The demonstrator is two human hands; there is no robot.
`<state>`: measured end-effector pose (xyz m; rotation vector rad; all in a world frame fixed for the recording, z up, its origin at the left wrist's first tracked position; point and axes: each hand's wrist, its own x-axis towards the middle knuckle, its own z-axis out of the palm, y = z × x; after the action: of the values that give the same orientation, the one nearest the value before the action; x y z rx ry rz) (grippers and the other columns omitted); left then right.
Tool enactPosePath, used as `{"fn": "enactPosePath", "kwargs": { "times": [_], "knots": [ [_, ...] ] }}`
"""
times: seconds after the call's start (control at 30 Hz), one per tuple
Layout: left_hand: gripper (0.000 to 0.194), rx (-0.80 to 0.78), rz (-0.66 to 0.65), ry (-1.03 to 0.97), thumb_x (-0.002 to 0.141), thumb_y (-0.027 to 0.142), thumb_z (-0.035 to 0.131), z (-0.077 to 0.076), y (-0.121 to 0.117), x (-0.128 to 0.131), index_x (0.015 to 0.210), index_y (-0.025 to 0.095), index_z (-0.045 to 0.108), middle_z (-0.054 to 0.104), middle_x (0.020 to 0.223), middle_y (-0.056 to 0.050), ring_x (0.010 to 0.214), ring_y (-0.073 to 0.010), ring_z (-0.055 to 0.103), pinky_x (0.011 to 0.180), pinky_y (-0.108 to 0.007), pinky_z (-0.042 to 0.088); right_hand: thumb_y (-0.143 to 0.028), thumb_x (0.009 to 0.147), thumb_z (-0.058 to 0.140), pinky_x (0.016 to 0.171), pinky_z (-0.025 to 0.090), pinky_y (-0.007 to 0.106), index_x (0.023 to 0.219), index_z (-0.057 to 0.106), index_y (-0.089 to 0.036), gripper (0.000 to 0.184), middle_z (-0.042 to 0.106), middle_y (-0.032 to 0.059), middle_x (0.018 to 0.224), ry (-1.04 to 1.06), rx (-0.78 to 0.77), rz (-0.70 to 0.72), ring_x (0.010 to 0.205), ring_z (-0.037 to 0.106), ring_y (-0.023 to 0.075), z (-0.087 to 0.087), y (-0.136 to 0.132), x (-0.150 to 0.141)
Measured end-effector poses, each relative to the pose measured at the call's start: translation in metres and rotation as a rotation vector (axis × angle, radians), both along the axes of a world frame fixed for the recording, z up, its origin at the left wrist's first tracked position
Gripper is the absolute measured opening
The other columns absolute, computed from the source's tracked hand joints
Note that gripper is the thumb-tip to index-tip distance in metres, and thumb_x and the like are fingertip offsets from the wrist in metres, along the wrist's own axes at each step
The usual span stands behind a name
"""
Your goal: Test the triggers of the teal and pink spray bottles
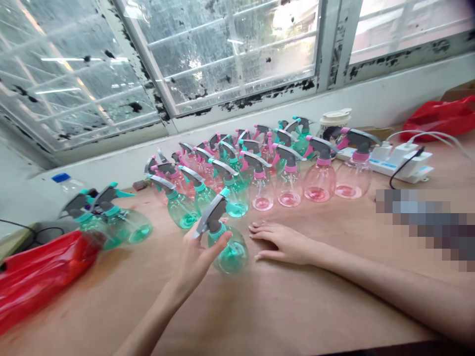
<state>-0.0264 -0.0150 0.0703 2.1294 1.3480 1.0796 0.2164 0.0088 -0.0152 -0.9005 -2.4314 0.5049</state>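
Observation:
My left hand (197,257) is wrapped round the neck of a teal spray bottle (230,253) with a grey trigger head, tilted on the wooden table (282,306). My right hand (281,242) lies flat on the table just right of that bottle, fingers stretched out, holding nothing. Behind them stand several teal spray bottles (182,207) and several pink spray bottles (319,179) in rows towards the window wall.
Two more teal bottles (122,222) lie at the left beside a red plastic bag (37,277). A white power strip (403,160) with cables sits at the right, with a red bag (441,116) and a lidded cup (334,121) behind. A clear bottle with a blue cap (65,184) stands far left.

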Motion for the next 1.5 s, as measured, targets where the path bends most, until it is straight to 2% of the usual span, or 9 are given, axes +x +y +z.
{"fn": "enactPosePath", "kwargs": {
  "times": [0.2, 0.37, 0.53, 0.67, 0.87, 1.0, 1.1, 1.33, 1.5],
  "knots": [
    [0.027, 0.019, 0.078, 0.037, 0.083, 0.04, 0.071, 0.01, -0.026, -0.011, 0.1, 0.02, 0.067, 0.072, 0.101, -0.006, 0.098, -0.0261, 0.066, 0.085, -0.037, 0.051, -0.055, 0.09, 0.057, 0.111, 0.038, 0.051, 0.133, 0.059, -0.016, 0.057, 0.053, 0.0162, 0.142, 0.021, 0.001, 0.004, 0.135, 0.046, 0.0311, -0.003, -0.002, 0.0],
    [0.03, -0.049, 0.177, 0.037, 0.078, 0.043, 0.074, 0.024, -0.04, -0.055, 0.098, 0.021, 0.07, 0.075, 0.097, -0.006, 0.091, -0.0276, 0.07, 0.081, -0.039, 0.056, -0.056, 0.09, 0.057, 0.111, 0.038, 0.053, 0.131, 0.06, -0.02, 0.054, 0.055, 0.0133, 0.142, 0.025, -0.008, -0.009, 0.135, 0.046, 0.0317, -0.013, -0.002, 0.002],
    [0.042, -0.074, 0.404, 0.014, 0.07, 0.051, 0.076, 0.027, -0.029, -0.117, 0.097, 0.019, 0.07, 0.077, 0.103, -0.009, 0.091, -0.0316, 0.073, 0.08, -0.041, 0.059, -0.056, 0.09, 0.056, 0.112, 0.038, 0.054, 0.132, 0.06, -0.021, 0.054, 0.053, 0.0113, 0.143, -0.015, -0.001, -0.031, 0.135, 0.046, 0.0319, -0.02, -0.001, 0.004],
    [0.047, -0.017, 0.565, 0.03, 0.072, 0.05, 0.073, 0.023, -0.007, -0.147, 0.103, 0.016, 0.067, 0.075, 0.109, -0.014, 0.1, -0.0342, 0.071, 0.089, -0.045, 0.055, -0.055, 0.092, 0.054, 0.111, 0.039, 0.054, 0.132, 0.059, -0.021, 0.054, 0.052, 0.0112, 0.145, -0.047, 0.004, -0.049, 0.136, 0.045, 0.032, -0.021, -0.002, 0.004],
    [0.042, 0.092, 0.653, 0.098, 0.082, 0.045, 0.069, 0.017, 0.032, -0.155, 0.109, 0.013, 0.066, 0.073, 0.112, -0.016, 0.104, -0.0341, 0.068, 0.093, -0.045, 0.051, -0.052, 0.091, 0.057, 0.111, 0.04, 0.054, 0.132, 0.06, -0.024, 0.05, 0.05, 0.0092, 0.146, -0.045, -0.004, -0.06, 0.136, 0.044, 0.0325, -0.025, -0.002, 0.006],
    [0.034, 0.146, 0.64, 0.151, 0.086, 0.039, 0.069, 0.011, 0.059, -0.159, 0.106, 0.012, 0.066, 0.071, 0.11, -0.015, 0.103, -0.03, 0.068, 0.094, -0.042, 0.051, -0.052, 0.091, 0.057, 0.111, 0.04, 0.053, 0.135, 0.058, -0.026, 0.051, 0.048, 0.0073, 0.148, -0.088, -0.007, -0.085, 0.136, 0.044, 0.0326, -0.032, -0.003, 0.009],
    [0.028, 0.167, 0.644, 0.182, 0.093, 0.033, 0.062, 0.005, 0.075, -0.166, 0.113, 0.013, 0.063, 0.066, 0.114, -0.01, 0.101, -0.0242, 0.066, 0.088, -0.044, 0.054, -0.052, 0.092, 0.055, 0.109, 0.041, 0.053, 0.137, 0.055, -0.028, 0.051, 0.047, 0.0057, 0.148, -0.128, 0.005, -0.109, 0.135, 0.045, 0.0323, -0.038, -0.001, 0.012],
    [0.031, 0.199, 0.636, 0.18, 0.095, 0.031, 0.061, -0.004, 0.093, -0.169, 0.121, 0.015, 0.059, 0.062, 0.12, -0.01, 0.102, -0.0236, 0.064, 0.085, -0.044, 0.055, -0.053, 0.088, 0.059, 0.103, 0.048, 0.05, 0.135, 0.059, -0.027, 0.053, 0.053, 0.0063, 0.143, -0.147, 0.103, -0.121, 0.129, 0.052, 0.0332, -0.049, 0.003, 0.018],
    [0.03, 0.224, 0.649, 0.115, 0.093, 0.032, 0.063, -0.005, 0.101, -0.163, 0.117, 0.014, 0.061, 0.066, 0.116, -0.011, 0.104, -0.0254, 0.065, 0.09, -0.045, 0.053, -0.052, 0.089, 0.058, 0.103, 0.048, 0.05, 0.136, 0.057, -0.027, 0.053, 0.052, 0.0067, 0.144, -0.165, 0.114, -0.113, 0.129, 0.052, 0.0327, -0.046, 0.001, 0.019]
  ]
}}
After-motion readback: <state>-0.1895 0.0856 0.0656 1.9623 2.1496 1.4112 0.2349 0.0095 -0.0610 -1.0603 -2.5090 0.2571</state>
